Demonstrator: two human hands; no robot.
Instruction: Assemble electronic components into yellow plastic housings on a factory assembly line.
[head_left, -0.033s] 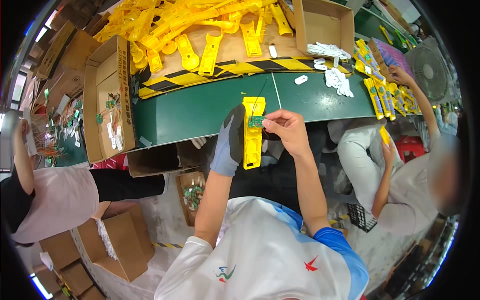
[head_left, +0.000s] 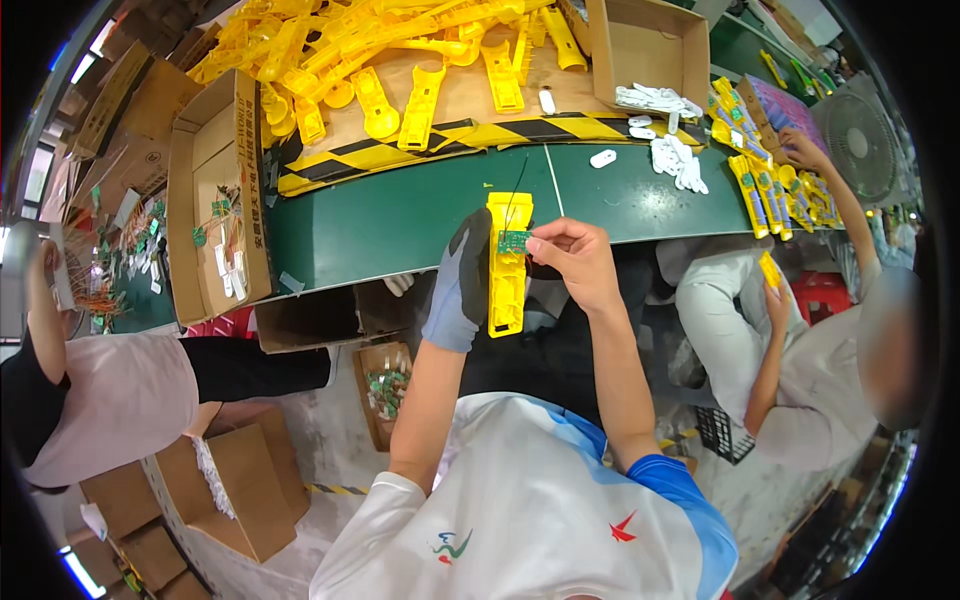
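Observation:
In my left hand [head_left: 459, 280], which wears a grey-blue glove, I hold a long yellow plastic housing [head_left: 507, 295] upright, its hollow, ribbed side toward me. The thumb and fingers of my bare right hand [head_left: 577, 260] pinch the right edge of a small green circuit board [head_left: 514, 242]. The board lies over the upper part of the housing; whether it is seated cannot be made out. A thin dark wire [head_left: 517, 185] rises from the board past the housing's top end. Both hands are just in front of the green table edge.
Yellow housings [head_left: 380, 40] are heaped on a board edged with striped tape [head_left: 380, 166]. White oval pieces [head_left: 677, 165] lie near an open carton [head_left: 650, 45]. Another carton [head_left: 213, 140] holds boards and wires. Co-workers sit left and right; the right one's hand [head_left: 778, 300] holds a yellow part.

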